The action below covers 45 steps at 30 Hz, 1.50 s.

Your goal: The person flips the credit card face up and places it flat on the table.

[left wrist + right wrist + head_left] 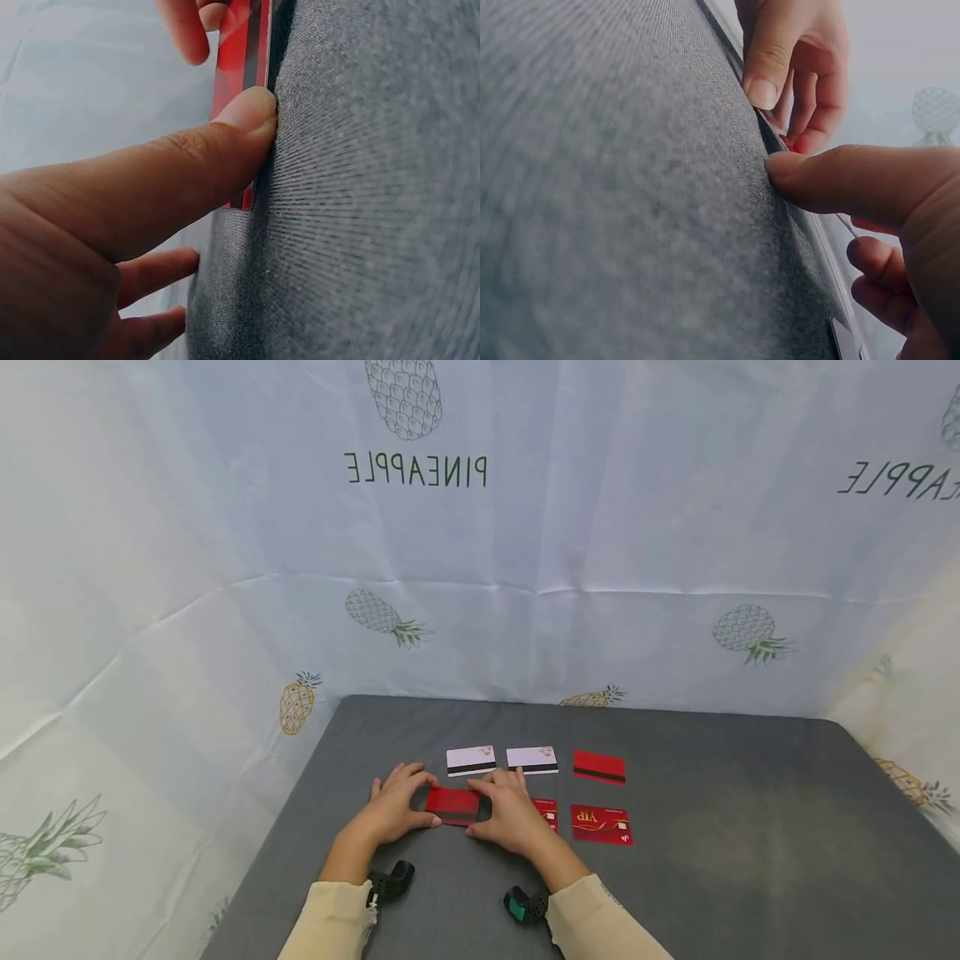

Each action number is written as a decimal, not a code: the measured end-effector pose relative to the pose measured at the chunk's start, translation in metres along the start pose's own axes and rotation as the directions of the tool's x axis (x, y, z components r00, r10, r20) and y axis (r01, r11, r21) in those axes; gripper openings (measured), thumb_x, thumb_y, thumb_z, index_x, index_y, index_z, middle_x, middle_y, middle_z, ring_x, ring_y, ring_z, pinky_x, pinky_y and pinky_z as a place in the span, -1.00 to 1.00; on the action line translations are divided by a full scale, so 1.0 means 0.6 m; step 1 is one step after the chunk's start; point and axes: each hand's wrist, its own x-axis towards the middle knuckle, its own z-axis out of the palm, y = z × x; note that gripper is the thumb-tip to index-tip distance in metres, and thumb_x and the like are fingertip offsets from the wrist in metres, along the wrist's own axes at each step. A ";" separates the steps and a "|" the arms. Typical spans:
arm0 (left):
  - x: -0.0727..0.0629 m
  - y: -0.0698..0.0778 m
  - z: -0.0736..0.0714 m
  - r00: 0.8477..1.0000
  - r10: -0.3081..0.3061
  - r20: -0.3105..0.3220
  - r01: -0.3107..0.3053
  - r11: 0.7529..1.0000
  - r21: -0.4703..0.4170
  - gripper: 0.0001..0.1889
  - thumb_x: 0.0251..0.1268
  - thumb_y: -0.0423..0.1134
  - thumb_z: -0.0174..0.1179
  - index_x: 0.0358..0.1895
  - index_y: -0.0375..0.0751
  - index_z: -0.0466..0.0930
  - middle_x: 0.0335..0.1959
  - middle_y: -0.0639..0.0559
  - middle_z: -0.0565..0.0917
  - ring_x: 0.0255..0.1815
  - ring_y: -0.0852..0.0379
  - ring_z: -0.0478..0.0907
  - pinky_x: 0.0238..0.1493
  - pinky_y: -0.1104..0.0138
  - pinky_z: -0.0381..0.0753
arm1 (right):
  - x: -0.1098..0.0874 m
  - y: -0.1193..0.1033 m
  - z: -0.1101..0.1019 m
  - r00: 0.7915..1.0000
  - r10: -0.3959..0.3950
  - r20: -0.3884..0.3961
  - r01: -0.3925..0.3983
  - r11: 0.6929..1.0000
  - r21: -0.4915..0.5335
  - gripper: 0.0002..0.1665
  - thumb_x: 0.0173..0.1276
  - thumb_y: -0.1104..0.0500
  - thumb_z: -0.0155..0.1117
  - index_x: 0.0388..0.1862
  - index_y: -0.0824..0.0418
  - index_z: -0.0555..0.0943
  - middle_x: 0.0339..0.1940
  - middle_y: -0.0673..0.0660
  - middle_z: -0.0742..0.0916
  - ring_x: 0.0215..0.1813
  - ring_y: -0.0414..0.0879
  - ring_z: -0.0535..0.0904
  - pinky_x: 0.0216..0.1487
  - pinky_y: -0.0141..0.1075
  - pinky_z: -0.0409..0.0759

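Observation:
A red card [453, 802] with a black stripe lies flat on the grey table, between both hands. My left hand [395, 803] grips its left end, index finger at the far corner and thumb at the near edge. In the left wrist view the left thumb [244, 116] presses on the card's striped edge [253, 45]. Around the right end of the same card curve the index finger and thumb of my right hand [512, 810]. The right thumb [802, 176] reaches down to the cloth surface in the right wrist view, hiding most of the card there.
Behind the hands lie two white striped cards [471, 755] [532, 754] and another red striped card [599, 762]. To the right are a red VIP card [602, 824] and a red card [547, 811] partly covered by the right hand. A pineapple-print curtain [525, 527] hangs beyond the table [720, 860].

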 end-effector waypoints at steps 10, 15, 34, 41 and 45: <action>-0.003 -0.005 0.000 1.000 -0.005 0.013 0.005 1.000 -0.023 -0.40 -0.12 -0.06 0.58 0.09 0.07 0.58 0.43 -0.17 0.36 0.55 -0.32 0.04 0.32 -0.50 -0.19 | 0.000 0.004 0.006 1.000 0.018 -0.009 -0.018 0.998 0.058 -0.33 -0.02 0.10 0.58 0.14 0.18 0.64 -0.06 0.06 0.59 0.14 0.05 0.45 0.46 0.34 -0.05; -0.001 -0.004 -0.001 1.000 -0.009 0.011 0.009 1.000 -0.023 -0.42 -0.13 -0.08 0.57 0.07 0.04 0.59 0.42 -0.18 0.37 0.53 -0.32 0.07 0.31 -0.51 -0.16 | 0.000 0.005 0.005 1.000 0.022 -0.007 -0.022 0.997 0.078 -0.33 -0.01 0.10 0.57 0.15 0.16 0.63 -0.04 0.06 0.60 0.16 0.05 0.45 0.47 0.34 -0.06; -0.001 0.012 -0.014 0.988 0.131 -0.083 -0.137 0.988 -0.064 -0.51 -0.10 -0.12 0.54 -0.01 -0.01 0.61 0.38 -0.11 0.42 0.52 -0.21 0.14 0.41 -0.19 0.23 | -0.004 0.004 0.002 0.997 0.031 -0.068 -0.028 0.999 0.039 -0.29 -0.01 0.03 0.58 0.17 0.17 0.62 0.00 0.08 0.56 0.16 0.03 0.42 0.43 0.33 0.05; -0.007 0.045 -0.019 0.971 0.203 -0.124 -0.209 0.977 -0.036 -0.50 -0.07 -0.16 0.54 0.02 -0.06 0.61 0.34 -0.11 0.47 0.42 -0.14 0.28 0.32 -0.09 0.42 | -0.003 -0.003 -0.003 0.993 -0.029 -0.117 0.026 0.999 -0.022 -0.31 0.02 -0.03 0.60 0.17 0.05 0.62 0.01 0.05 0.56 0.05 -0.08 0.38 0.14 -0.04 0.35; -0.011 0.059 -0.020 0.962 0.234 -0.142 -0.238 0.971 -0.008 -0.50 -0.08 -0.17 0.54 0.01 -0.09 0.62 0.32 -0.08 0.49 0.40 -0.12 0.31 0.32 -0.05 0.44 | -0.004 -0.006 -0.004 0.989 -0.059 -0.139 0.054 0.998 -0.037 -0.29 0.03 -0.05 0.59 0.20 0.01 0.60 0.01 0.03 0.56 0.03 -0.12 0.36 0.04 -0.13 0.40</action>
